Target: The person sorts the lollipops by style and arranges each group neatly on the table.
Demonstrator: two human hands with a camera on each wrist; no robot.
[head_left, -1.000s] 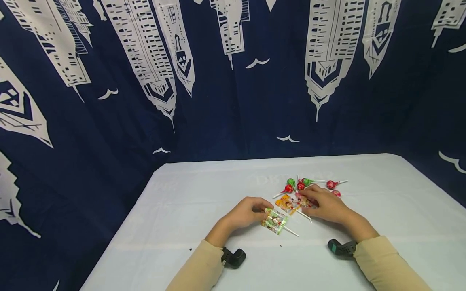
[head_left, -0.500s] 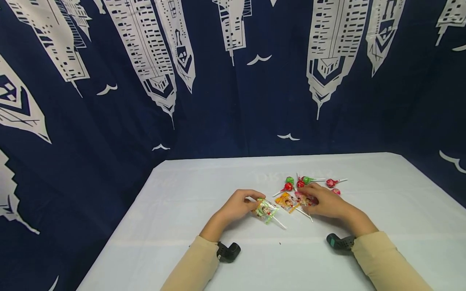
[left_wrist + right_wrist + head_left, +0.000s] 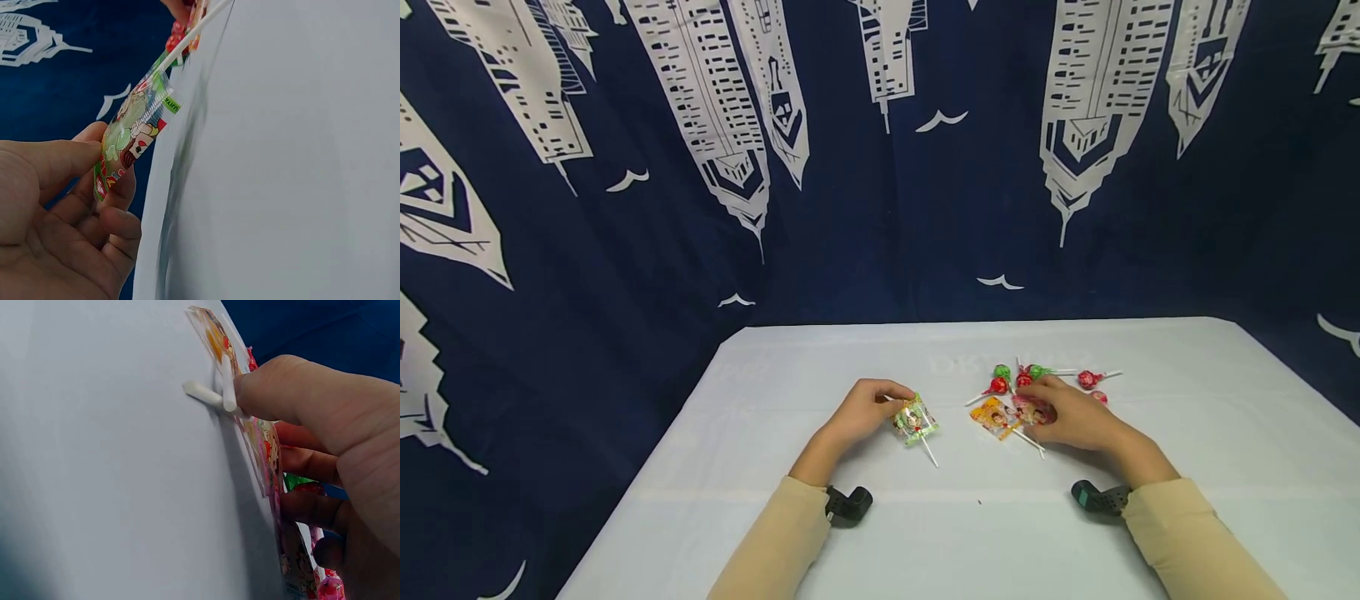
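Green lollipop [image 3: 914, 421], head view: over the white table [image 3: 737, 475], farther left than a second ago, now well apart from the orange packet [image 3: 996, 417].
Left hand [image 3: 862, 411]: moved along with it, fingers pinching its edge.
Right hand [image 3: 1077, 417]: in the same place, thumb and bent fingers round the pink packet [image 3: 1028, 408].
Wrapper [image 3: 133, 128], left wrist view: shiny, flat, clear-and-green plastic with cartoon print; the smooth white stick [image 3: 195, 31] points away from the palm.
Sticks [image 3: 229, 387], right wrist view: two white rods crossing beside the thumb.
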